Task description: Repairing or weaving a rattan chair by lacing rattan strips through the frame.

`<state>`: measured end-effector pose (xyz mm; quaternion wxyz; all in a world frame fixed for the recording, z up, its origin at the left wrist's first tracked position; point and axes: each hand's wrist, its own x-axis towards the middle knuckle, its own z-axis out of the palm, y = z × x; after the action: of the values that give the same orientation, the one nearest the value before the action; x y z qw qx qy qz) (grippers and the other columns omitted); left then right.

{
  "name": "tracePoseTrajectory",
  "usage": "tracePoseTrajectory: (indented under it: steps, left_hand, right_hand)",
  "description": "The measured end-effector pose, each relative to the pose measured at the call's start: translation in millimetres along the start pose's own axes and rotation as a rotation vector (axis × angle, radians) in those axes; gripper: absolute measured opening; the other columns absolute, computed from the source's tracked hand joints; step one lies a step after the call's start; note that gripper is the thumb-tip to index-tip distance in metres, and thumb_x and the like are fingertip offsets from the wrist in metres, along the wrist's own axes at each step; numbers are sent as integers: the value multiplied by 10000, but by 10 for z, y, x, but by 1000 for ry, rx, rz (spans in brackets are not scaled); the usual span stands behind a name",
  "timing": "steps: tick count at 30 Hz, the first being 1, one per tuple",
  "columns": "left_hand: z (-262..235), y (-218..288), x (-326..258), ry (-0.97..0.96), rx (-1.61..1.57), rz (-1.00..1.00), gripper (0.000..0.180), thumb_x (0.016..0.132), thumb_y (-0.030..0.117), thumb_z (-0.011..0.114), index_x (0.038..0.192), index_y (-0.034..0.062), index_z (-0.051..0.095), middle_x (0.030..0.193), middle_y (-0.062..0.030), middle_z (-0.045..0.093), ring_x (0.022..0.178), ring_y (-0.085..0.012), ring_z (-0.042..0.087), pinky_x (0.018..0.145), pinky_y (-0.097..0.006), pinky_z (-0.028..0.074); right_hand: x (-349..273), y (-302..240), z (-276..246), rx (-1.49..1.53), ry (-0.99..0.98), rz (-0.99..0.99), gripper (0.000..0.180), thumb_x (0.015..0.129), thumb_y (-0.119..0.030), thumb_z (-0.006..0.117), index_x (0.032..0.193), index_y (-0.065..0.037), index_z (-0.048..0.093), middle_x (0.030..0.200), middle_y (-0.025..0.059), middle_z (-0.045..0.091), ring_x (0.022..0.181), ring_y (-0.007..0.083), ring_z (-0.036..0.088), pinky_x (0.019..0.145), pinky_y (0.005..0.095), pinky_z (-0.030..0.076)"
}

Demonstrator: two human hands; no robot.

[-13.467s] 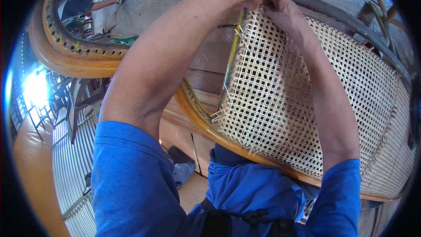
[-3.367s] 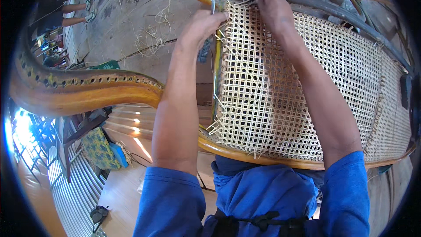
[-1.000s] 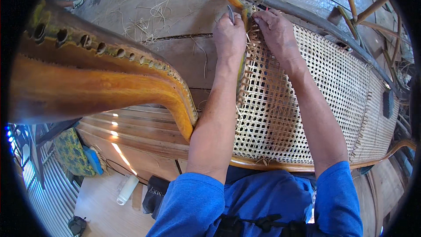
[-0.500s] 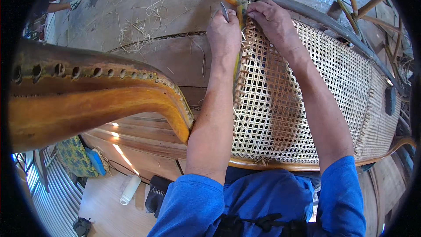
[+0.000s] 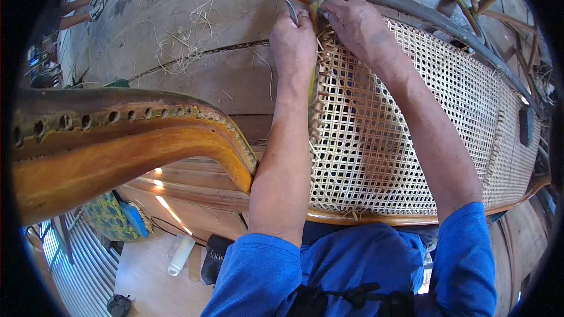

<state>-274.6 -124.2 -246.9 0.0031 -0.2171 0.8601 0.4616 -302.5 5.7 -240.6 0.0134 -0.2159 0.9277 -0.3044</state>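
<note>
One cane panel lies right of the drilled rail. Beyond the rail, the left hand grips a metal tool; the right hand pinches, contents hidden. We judge the panel's rail-side edge mostly laced, the rail's holes mostly bare.
</note>
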Motion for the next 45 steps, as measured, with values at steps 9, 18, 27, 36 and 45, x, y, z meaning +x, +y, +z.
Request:
tracePoseTrajectory:
  steps: [9, 18, 27, 36, 45]
  left_hand:
    - [10, 13, 20, 5, 16, 18, 228, 863, 157, 501, 912, -18, 639, 676, -83, 601, 616, -152, 546, 617, -310, 445]
    - [14, 108, -6, 31, -120, 18, 267, 858, 220, 528, 851, -29, 625, 658, -153, 609, 608, -252, 588, 628, -375, 453]
    - [-159, 627, 162, -455, 555, 180, 401, 807, 345, 572, 803, -54, 608, 726, -152, 600, 676, -268, 540, 646, -387, 401]
    - [-31, 178, 1518, -473, 1052, 219, 366, 755, 376, 597, 712, 15, 647, 555, -86, 520, 460, -195, 459, 476, -365, 365]
    - [-2, 443, 601, -572, 1753, 645, 374, 802, 283, 483, 958, -31, 614, 1039, -257, 577, 978, -354, 547, 815, -446, 421]
  right_hand:
    - [115, 31, 2, -8, 23, -19, 147, 843, -117, 535, 958, -54, 601, 821, 163, 600, 785, 346, 598, 711, 409, 486]
    - [-319, 131, -269, 851, 264, 464, 170, 889, -163, 526, 964, -31, 603, 693, 43, 576, 620, 139, 547, 575, 259, 438]
    - [-3321, 415, -1933, 692, 744, 810, 136, 911, -100, 524, 923, 26, 574, 678, 4, 514, 586, 62, 434, 531, 203, 357]
    - [-6014, -413, -1830, 254, 653, 1626, 200, 883, -179, 548, 925, 1, 623, 699, 40, 588, 635, 81, 537, 575, 238, 425]
    - [-6698, -601, -842, 523, 488, 1836, 189, 760, -117, 572, 940, -61, 574, 867, 136, 571, 863, 350, 539, 701, 436, 427]
